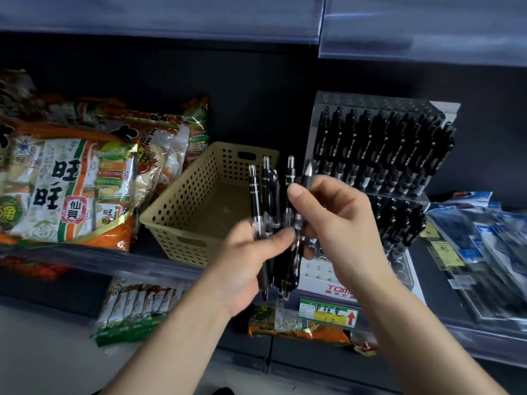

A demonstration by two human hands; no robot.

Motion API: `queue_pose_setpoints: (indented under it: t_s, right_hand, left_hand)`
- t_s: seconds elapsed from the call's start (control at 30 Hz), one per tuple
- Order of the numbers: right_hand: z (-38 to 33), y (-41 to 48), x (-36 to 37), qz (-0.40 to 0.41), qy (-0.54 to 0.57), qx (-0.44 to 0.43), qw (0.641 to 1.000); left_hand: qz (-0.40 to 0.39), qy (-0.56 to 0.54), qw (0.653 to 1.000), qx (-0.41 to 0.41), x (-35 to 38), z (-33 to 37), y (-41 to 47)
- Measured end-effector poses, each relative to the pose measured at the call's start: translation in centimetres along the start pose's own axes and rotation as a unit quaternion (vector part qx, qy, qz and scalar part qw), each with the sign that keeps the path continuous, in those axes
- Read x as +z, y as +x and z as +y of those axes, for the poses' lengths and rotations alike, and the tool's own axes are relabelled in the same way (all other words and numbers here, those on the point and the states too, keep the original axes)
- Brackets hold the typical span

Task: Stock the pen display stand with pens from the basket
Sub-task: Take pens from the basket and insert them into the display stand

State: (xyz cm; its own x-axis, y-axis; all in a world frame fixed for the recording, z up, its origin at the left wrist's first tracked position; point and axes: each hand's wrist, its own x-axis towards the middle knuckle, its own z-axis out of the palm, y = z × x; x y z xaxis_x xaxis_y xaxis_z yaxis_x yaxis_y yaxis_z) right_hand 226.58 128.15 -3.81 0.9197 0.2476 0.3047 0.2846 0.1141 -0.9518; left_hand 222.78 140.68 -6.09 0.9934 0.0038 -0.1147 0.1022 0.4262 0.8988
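My left hand (245,260) grips a bunch of several black pens (268,218), held upright in front of the shelf. My right hand (333,215) pinches one black pen (307,178) of the bunch between thumb and fingers, its tip pointing up. The beige perforated basket (182,212) stands on the shelf just behind and left of my hands; its inside looks empty. The clear tiered pen display stand (382,149) is to the right, its upper rows packed with black pens. Its white front base (322,276) shows several open holes, partly hidden by my hands.
Large snack bags (71,178) fill the shelf left of the basket. Blue-and-white packets (479,252) lie right of the stand. A lower shelf holds more snack packs (137,306), and a green-yellow price tag (328,313) hangs on the shelf edge.
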Motion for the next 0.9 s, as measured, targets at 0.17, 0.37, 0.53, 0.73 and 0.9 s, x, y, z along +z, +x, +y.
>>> queue_pose_setpoints:
  t_s: [0.17,0.37,0.53,0.73,0.9]
  right_hand:
    - [-0.5,-0.2,-2.3,-0.018,0.002,0.048,0.999]
    - [-1.7,-0.1,-4.2,0.169,-0.004,-0.100,0.981]
    - [-2.2,-0.6,-4.0,0.215,-0.115,-0.302,0.921]
    - [1.7,-1.2,-2.8,0.002,-0.414,-0.369,0.832]
    - [1.9,-1.3,-2.9,-0.054,-0.425,-0.347,0.834]
  left_hand:
    - [-0.006,-0.034,0.998,-0.058,0.4,-1.5,0.2]
    - [-0.127,-0.090,0.986,-0.052,0.7,-1.6,0.4]
    - [-0.127,-0.140,0.981,-0.043,1.2,-1.6,0.8]
    - [-0.078,-0.213,0.972,-0.058,1.3,-1.3,1.6]
    - [-0.053,-0.167,0.984,-0.045,1.1,-1.5,1.8]
